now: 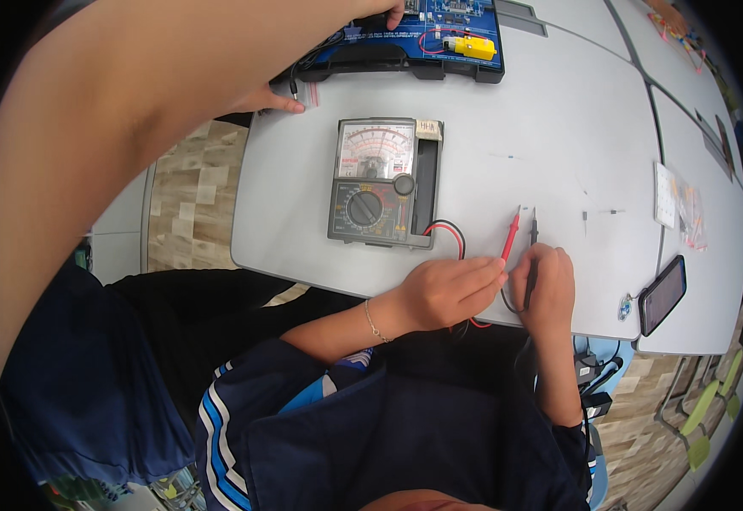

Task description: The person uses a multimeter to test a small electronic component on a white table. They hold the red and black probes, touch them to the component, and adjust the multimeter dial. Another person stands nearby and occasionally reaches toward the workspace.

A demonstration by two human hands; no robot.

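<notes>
My left hand (pixel 448 294), with a thin bracelet at the wrist, is closed on a red test probe (pixel 512 234). Beside it, my right hand (pixel 552 285) grips a black test probe (pixel 533 228). Both tips point away from me, close together, next to a tiny part (pixel 525 208) on the table; whether they touch it I cannot tell. Red and black leads (pixel 450 228) run from an analog multimeter (pixel 375 183), which lies face up left of my hands. Its needle position is too small to read.
Several small leaded components (pixel 585 218) lie to the right on the white table (pixel 473 111). Farther right are a phone (pixel 663 295) and a white breadboard (pixel 665 194). A co-worker's arm (pixel 150 111) crosses the upper left toward a blue circuit board (pixel 388 47) with a yellow motor (pixel 472 47).
</notes>
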